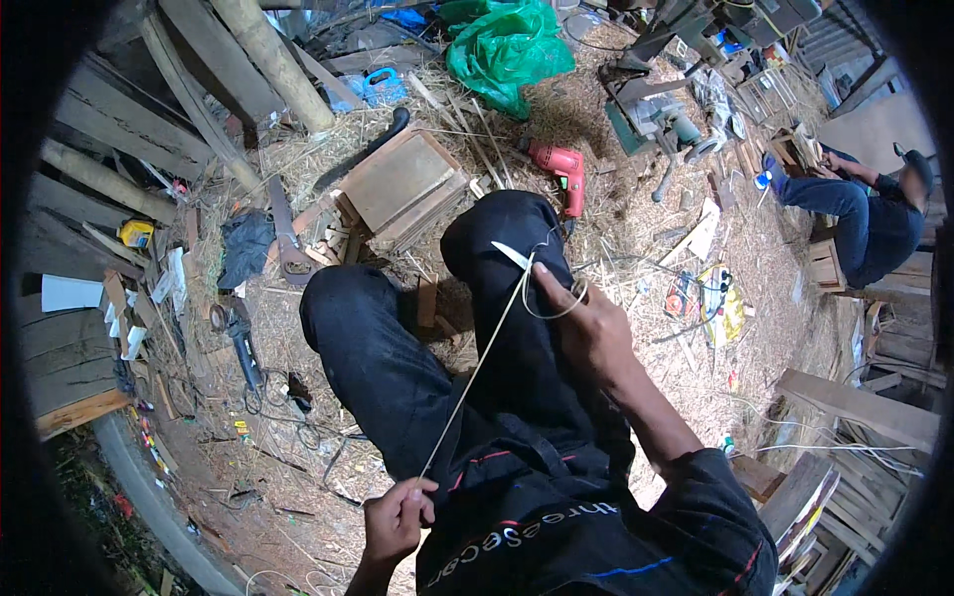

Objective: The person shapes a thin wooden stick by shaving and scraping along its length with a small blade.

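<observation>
My right hand [596,336] is closed on a knife, over my right knee. Its pale, pointed blade [509,253] sticks out past the thumb to the upper left; the handle is hidden in the hand. A thin, light-coloured strip [476,379], perhaps cane or bamboo, runs straight from the blade down to my left hand [397,519]. There the fingers pinch it, low beside my lap. At the right hand the strip touches the blade by the thumb, and a narrow loop curls round below the fingers.
Shavings cover the floor. Ahead lie a wooden box [402,184], a red power drill [564,177] and a green plastic bag [507,50]. A handsaw [288,238] and an angle grinder [240,343] lie left. Another person [863,214] sits at far right, near stacked planks [855,507].
</observation>
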Motion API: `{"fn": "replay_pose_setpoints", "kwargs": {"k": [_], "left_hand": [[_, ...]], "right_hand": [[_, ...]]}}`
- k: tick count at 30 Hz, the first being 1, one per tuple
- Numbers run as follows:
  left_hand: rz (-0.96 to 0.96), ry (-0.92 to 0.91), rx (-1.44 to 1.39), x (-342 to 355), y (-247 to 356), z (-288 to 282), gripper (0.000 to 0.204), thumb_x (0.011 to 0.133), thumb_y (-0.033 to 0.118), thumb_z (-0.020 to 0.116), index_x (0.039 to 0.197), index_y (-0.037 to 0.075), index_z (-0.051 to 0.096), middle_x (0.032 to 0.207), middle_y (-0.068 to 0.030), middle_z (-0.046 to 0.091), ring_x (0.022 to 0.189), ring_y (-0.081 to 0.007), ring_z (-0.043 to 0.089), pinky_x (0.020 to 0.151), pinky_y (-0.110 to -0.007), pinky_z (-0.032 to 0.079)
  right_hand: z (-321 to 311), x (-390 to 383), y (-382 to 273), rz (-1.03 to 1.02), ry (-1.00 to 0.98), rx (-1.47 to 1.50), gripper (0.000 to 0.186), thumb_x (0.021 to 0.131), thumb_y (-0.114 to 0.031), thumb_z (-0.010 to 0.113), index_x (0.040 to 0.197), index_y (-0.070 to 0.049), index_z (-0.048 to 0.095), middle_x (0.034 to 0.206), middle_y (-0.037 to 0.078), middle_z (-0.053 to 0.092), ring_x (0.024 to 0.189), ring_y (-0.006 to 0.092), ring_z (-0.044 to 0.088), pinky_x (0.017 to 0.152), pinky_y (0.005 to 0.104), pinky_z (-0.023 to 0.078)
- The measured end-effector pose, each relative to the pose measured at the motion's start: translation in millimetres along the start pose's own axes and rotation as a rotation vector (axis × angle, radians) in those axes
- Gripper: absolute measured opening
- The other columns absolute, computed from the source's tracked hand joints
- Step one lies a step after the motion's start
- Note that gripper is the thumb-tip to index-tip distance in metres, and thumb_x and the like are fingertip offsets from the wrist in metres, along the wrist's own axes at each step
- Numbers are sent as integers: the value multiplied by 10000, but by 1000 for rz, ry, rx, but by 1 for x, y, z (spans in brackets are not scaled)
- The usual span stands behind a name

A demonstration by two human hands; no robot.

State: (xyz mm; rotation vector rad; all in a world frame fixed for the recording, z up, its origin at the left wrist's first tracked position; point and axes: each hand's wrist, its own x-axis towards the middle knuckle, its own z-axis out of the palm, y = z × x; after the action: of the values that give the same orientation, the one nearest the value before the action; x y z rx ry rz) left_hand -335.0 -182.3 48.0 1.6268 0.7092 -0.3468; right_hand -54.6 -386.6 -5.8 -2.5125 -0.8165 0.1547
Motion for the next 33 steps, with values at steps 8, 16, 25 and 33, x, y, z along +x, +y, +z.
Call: {"fn": "replay_pose_setpoints", "kwargs": {"k": [8,16,25,33], "left_hand": [[-16,41,-50,-7,-7,-15,261,996,139,446,1022,-54,619,614,-45,572,565,-69,532,532,-221,428],[382,25,-147,103,39,40,275,996,181,441,1085,-17,609,624,-6,592,507,-16,424,480,-191,334],[374,-117,-366,150,53,48,305,1006,158,415,1185,-47,552,742,-101,635,445,-20,391,437,-172,326],[241,-148,-801,168,81,40,353,985,130,399,1281,-39,490,755,-98,583,373,-19,320,347,-178,242]], "right_hand": [[-11,31,33,102,265,231,411,954,-53,531,1357,-137,529,720,79,539,652,125,475,609,278,402],[0,86,-27,442,102,1051,351,928,-272,634,1113,26,636,848,7,614,743,69,519,690,239,436],[13,136,-15,351,79,1228,218,926,-270,637,807,-93,590,534,-91,423,385,4,327,368,202,199],[33,144,-16,236,-135,1169,267,930,-269,626,831,-22,645,606,-57,520,491,33,428,441,224,294]]}}
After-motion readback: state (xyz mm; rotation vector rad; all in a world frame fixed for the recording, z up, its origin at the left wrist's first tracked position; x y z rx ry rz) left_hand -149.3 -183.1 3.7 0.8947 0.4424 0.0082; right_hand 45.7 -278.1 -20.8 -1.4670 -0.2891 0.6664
